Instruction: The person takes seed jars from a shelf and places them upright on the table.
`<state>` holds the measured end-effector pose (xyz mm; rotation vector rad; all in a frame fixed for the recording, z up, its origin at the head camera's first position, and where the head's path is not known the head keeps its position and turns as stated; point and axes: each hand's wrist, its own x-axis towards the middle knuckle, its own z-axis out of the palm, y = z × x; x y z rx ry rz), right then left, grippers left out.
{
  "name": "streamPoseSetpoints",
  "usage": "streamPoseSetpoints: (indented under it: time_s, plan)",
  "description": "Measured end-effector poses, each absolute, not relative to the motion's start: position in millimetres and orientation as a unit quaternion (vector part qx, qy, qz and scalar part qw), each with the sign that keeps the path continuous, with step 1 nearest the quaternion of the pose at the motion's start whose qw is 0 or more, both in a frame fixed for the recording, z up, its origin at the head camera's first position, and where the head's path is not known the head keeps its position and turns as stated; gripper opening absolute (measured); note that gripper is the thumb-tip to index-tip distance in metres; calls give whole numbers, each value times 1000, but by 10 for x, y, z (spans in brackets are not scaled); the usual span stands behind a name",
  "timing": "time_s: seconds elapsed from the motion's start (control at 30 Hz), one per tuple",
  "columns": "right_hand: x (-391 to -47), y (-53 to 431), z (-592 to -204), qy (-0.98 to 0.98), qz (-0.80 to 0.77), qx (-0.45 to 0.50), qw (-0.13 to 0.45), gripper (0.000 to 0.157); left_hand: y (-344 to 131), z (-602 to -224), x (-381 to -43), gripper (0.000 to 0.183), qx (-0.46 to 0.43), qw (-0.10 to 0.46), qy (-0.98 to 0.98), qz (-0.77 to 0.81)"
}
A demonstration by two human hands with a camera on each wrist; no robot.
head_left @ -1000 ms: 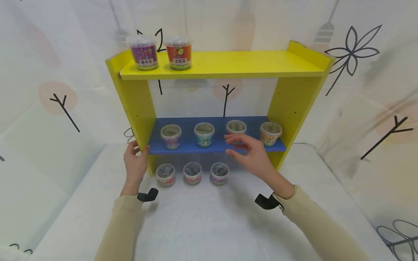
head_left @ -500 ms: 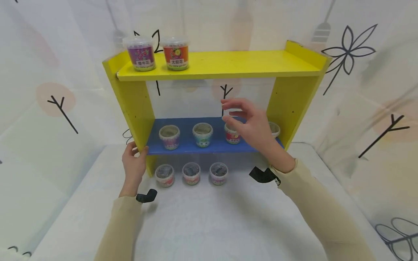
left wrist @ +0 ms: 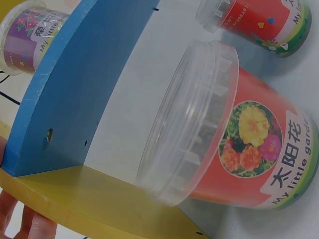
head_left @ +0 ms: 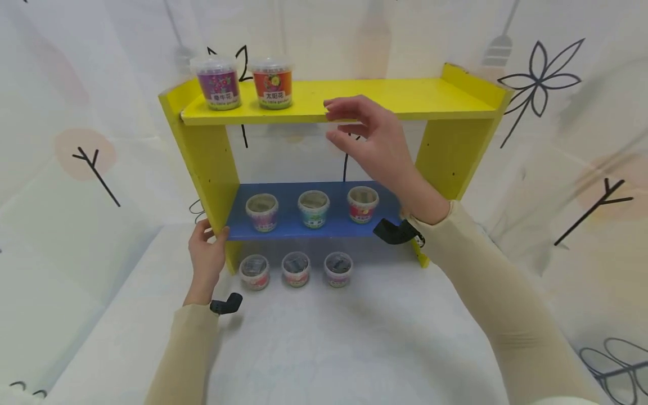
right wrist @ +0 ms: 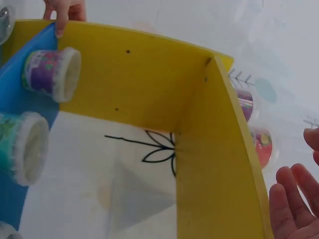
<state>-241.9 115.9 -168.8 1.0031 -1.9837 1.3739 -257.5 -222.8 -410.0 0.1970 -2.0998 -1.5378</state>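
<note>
My left hand (head_left: 207, 256) grips the left side panel of a yellow and blue shelf unit (head_left: 445, 154), thumb at the blue shelf's front corner. In the left wrist view its fingers (left wrist: 37, 226) show below the yellow panel. My right hand (head_left: 372, 138) hangs in front of the yellow top board, fingers loosely curved, thumb apart, nothing between them. To its left on that board stand a purple planting cup (head_left: 220, 90) and an orange planting cup (head_left: 274, 89), both with clear lids. The right wrist view shows these fingers (right wrist: 281, 209) beside the top board.
On the blue shelf (head_left: 288, 226) stand a purple cup (head_left: 262, 212), a teal cup (head_left: 314, 209) and a red cup (head_left: 362, 205). My right forearm hides the shelf's right end. Three cups, the middle one (head_left: 296, 269) included, stand on the white table (head_left: 304, 349) below.
My right hand has risen, empty, from the blue shelf's height to the yellow top board, moving slightly left. The blue shelf's rightmost cup is now behind my arm. My left hand keeps its grip.
</note>
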Motion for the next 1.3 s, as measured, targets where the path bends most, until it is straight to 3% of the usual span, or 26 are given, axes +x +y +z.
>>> streamPoseSetpoints:
  time_s: [0.3,0.77,1.3]
  plan:
    - [-2597,1063,-1355,-747,495,365,252,41,-2220,-4092,-2571,42,77,258,-778,-568]
    - [-2876,892,-1165,-800,439,345,219,58,-2199,-4083,-2558,41,84,257,-780,-564]
    - [-2939,683,-1019,-852,383,297,199,52,-2215,-4111,-2571,41,84,255,-782,-562]
